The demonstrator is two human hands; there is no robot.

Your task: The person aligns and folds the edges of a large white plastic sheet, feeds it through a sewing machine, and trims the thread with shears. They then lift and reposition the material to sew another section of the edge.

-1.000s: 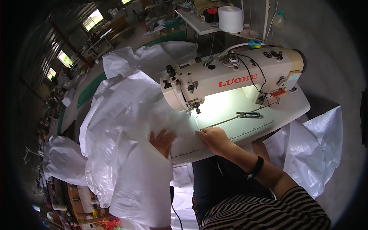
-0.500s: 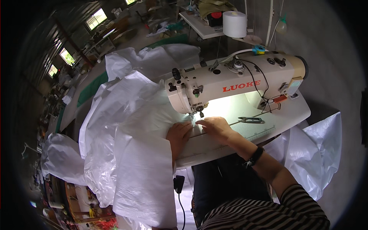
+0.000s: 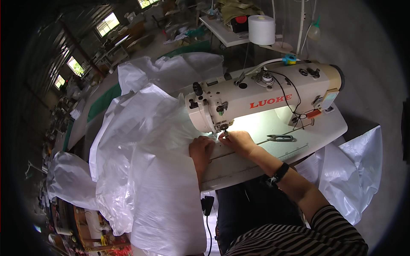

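Note:
A white sewing machine (image 3: 256, 91) stands in front of me, its lamp lighting the bed under the arm. A big white plastic sheet (image 3: 164, 187) is bunched left of the needle and hangs over the table's front edge. My left hand (image 3: 200, 151) is closed at the sheet's right edge, just in front of the presser foot (image 3: 214, 136); the sheet covers part of that forearm. Right beside the needle area, my right hand (image 3: 238, 143) has its thumb and fingertips pinched together. Whatever is between them is too small to make out.
Thread snips (image 3: 280, 138) lie on the machine bed, right of my right hand. A white thread cone (image 3: 262, 30) stands behind the machine. More white sheeting (image 3: 352, 175) hangs at the right, and a black cable (image 3: 208, 207) dangles below the table edge.
My right hand has lifted slightly toward the needle, and its fingers have drawn into a pinch. My left hand keeps its place at the sheet's edge. The whole view has shifted a little.

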